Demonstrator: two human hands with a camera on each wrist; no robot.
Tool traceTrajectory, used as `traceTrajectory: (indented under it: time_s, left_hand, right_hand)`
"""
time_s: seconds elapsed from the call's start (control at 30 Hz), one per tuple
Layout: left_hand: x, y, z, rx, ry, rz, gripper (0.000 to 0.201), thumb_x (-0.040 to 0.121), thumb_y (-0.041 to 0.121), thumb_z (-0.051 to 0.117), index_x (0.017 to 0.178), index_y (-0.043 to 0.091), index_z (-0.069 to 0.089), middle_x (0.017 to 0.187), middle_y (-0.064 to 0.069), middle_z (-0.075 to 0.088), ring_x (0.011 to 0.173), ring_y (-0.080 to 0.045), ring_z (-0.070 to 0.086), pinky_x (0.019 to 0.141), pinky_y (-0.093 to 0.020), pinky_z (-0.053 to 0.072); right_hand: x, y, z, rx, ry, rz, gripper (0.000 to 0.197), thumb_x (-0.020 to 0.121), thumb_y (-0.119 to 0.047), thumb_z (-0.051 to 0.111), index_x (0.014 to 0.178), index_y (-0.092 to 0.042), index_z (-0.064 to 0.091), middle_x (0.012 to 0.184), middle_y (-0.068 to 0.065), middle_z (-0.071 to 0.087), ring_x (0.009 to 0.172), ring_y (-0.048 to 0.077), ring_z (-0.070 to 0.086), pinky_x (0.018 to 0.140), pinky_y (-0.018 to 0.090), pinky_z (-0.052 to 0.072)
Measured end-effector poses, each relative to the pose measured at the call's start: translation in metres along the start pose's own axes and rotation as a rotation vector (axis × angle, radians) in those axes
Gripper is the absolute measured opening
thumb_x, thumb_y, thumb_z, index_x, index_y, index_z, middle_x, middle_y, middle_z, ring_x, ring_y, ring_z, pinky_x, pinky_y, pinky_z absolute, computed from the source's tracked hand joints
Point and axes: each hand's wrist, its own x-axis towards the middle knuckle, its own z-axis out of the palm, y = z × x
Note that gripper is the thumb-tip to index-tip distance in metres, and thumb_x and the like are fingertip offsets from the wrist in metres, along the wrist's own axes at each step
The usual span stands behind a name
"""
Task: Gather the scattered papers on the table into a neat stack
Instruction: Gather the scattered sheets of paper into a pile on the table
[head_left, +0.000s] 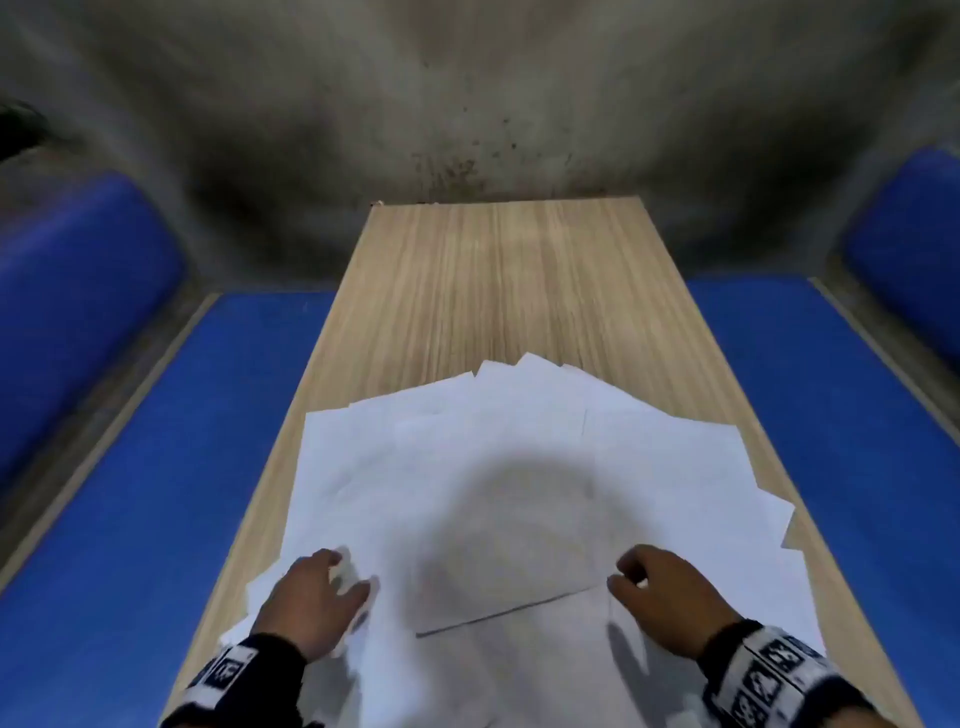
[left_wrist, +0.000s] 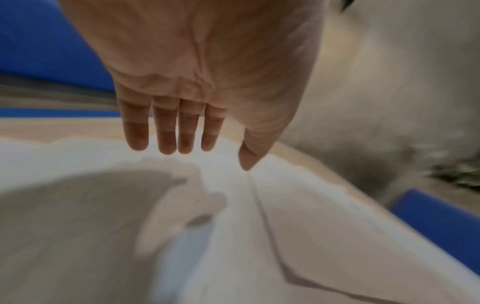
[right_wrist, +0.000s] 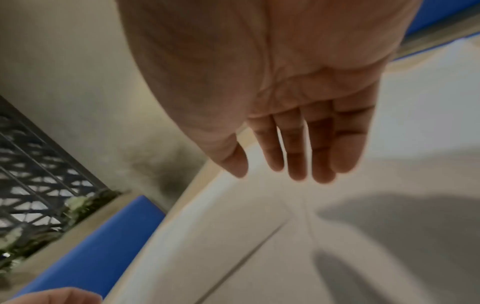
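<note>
Several white papers (head_left: 519, 467) lie fanned and overlapping across the near half of a narrow wooden table (head_left: 498, 280). My left hand (head_left: 322, 592) hovers over the sheets at the near left. In the left wrist view the left hand (left_wrist: 182, 131) has straight fingers, palm towards the papers (left_wrist: 311, 216), and holds nothing. My right hand (head_left: 665, 587) is over the sheets at the near right. The right wrist view shows the right hand (right_wrist: 298, 144) flat above the papers (right_wrist: 221, 236), also holding nothing. Some sheets overhang the table's left and right edges.
Blue padded benches run along the left (head_left: 156, 519) and right (head_left: 857, 441) of the table. A stained grey wall (head_left: 467, 104) stands past the far edge. A metal grille (right_wrist: 39, 164) with plants shows in the right wrist view.
</note>
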Motion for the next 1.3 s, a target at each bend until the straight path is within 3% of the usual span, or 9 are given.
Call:
traceTrajectory:
  time_s: [0.13,0.37,0.6,0.7,0.8,0.97,1.07,1.2,1.3]
  left_hand:
    - [0.004,0.003,0.011,0.185,-0.091,-0.036,0.115,0.043,0.091,0.055,0.131,0.017,0.046,0.129,-0.005,0.053,0.117,-0.024,0.054,0.092,-0.036,0.048]
    - [0.003,-0.001,0.03,0.4,-0.108,-0.046,0.123,0.038,0.083,0.064,0.138,0.021,0.031,0.132,0.0,0.05,0.121,-0.023,0.046,0.092,-0.036,0.045]
    - [0.006,-0.013,0.031,0.378,-0.051,-0.023,0.126,0.035,0.087,0.062,0.138,0.021,0.035,0.138,-0.002,0.042,0.127,-0.024,0.042,0.1,-0.038,0.042]
    - [0.011,-0.026,0.023,0.333,-0.018,-0.098,0.137,0.028,0.092,0.057,0.144,0.024,0.027,0.151,-0.005,0.028,0.139,-0.027,0.029,0.109,-0.048,0.032]
    - [0.019,-0.045,0.013,0.261,-0.011,-0.226,0.15,0.026,0.093,0.059,0.15,0.022,0.013,0.158,-0.007,0.015,0.143,-0.032,0.022,0.108,-0.054,0.03]
    - [0.022,-0.067,-0.001,0.193,0.017,-0.345,0.139,0.032,0.084,0.069,0.145,0.015,0.025,0.147,-0.013,0.038,0.135,-0.037,0.035,0.105,-0.05,0.04]
    - [0.022,-0.073,-0.003,0.135,0.0,-0.338,0.12,0.042,0.074,0.076,0.135,0.012,0.033,0.136,-0.014,0.053,0.123,-0.037,0.05,0.096,-0.045,0.047]
    - [0.016,-0.085,0.001,0.047,0.028,-0.383,0.124,0.045,0.066,0.083,0.141,0.006,0.03,0.141,-0.018,0.041,0.125,-0.04,0.047,0.099,-0.049,0.046]
    - [0.009,-0.089,0.003,-0.028,0.0,-0.427,0.127,0.044,0.065,0.083,0.141,0.007,0.026,0.14,-0.018,0.045,0.123,-0.04,0.049,0.099,-0.049,0.046]
  right_hand:
    - [0.03,-0.019,0.016,0.12,0.027,0.059,0.046,0.091,-0.038,0.056,0.129,-0.013,0.052,0.129,0.003,0.058,0.112,0.018,0.056,0.092,0.024,0.041]
    - [0.075,-0.056,0.041,0.038,0.006,0.229,0.087,0.069,-0.057,0.071,0.131,-0.007,0.038,0.132,0.014,0.045,0.12,0.031,0.05,0.093,0.036,0.048]
    - [0.099,-0.067,0.059,0.011,0.039,0.366,0.07,0.077,-0.035,0.07,0.131,-0.003,0.036,0.122,0.014,0.055,0.114,0.032,0.054,0.095,0.037,0.049]
    - [0.098,-0.065,0.054,0.151,0.037,0.272,0.03,0.09,-0.021,0.058,0.113,-0.002,0.055,0.106,0.012,0.063,0.101,0.03,0.06,0.082,0.026,0.047]
    - [0.084,-0.053,0.037,0.254,0.07,0.164,0.031,0.093,-0.022,0.054,0.114,0.0,0.057,0.117,0.015,0.062,0.106,0.029,0.059,0.079,0.024,0.04]
    - [0.051,-0.014,0.004,0.371,0.137,0.1,0.024,0.092,-0.021,0.058,0.111,-0.007,0.061,0.104,0.008,0.065,0.104,0.027,0.062,0.082,0.026,0.04]
    - [0.03,0.002,-0.009,0.478,0.187,0.053,0.007,0.091,-0.018,0.058,0.096,-0.019,0.063,0.09,-0.006,0.068,0.09,0.017,0.065,0.07,0.024,0.045]
    - [0.012,0.015,-0.02,0.571,0.302,0.012,0.006,0.092,-0.018,0.059,0.089,-0.02,0.064,0.082,-0.005,0.072,0.073,0.012,0.064,0.066,0.027,0.049]
    - [0.005,0.019,-0.027,0.614,0.381,-0.007,0.011,0.092,-0.019,0.059,0.081,-0.019,0.061,0.058,-0.011,0.066,0.049,0.002,0.055,0.057,0.028,0.044]
